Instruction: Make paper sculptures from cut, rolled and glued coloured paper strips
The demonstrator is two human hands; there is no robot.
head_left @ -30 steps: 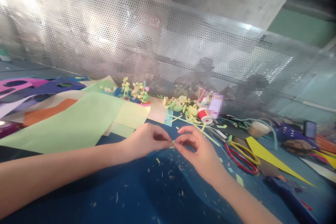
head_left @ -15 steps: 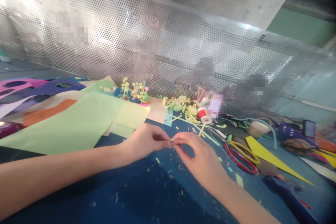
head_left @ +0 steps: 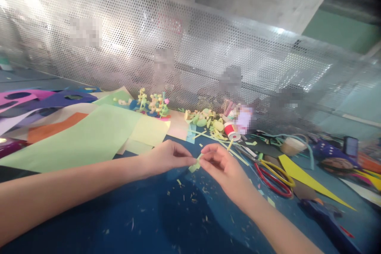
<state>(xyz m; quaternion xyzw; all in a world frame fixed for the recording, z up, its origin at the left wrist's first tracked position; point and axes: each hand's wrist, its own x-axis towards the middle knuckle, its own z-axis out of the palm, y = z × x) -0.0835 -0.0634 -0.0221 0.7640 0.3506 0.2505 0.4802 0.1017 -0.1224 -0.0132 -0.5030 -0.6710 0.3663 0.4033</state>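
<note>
Over the blue tabletop [head_left: 143,222], a small pale green paper piece [head_left: 195,166] is pinched between the fingertips of both hands. My left hand [head_left: 168,154] comes in from the left, thumb and forefinger closed on the paper's edge. From the right, my right hand [head_left: 222,168] grips the same piece between thumb and fingers, its other fingers curled. The paper's exact shape is partly hidden by the fingertips. Tiny paper scraps [head_left: 195,196] lie scattered beneath the hands.
Large green paper [head_left: 89,139] spreads at left. Small paper figures [head_left: 153,105] and a red-and-white spool [head_left: 231,131] stand behind. To the right lie red-and-yellow-handled scissors [head_left: 274,180], a yellow paper strip [head_left: 312,180] and a blue-handled tool [head_left: 324,222]. A perforated metal screen [head_left: 193,47] bounds the back.
More of the green paper piece now shows between the fingertips, hanging below them. Both hands have shifted only slightly; the right fingers have lifted a little.
</note>
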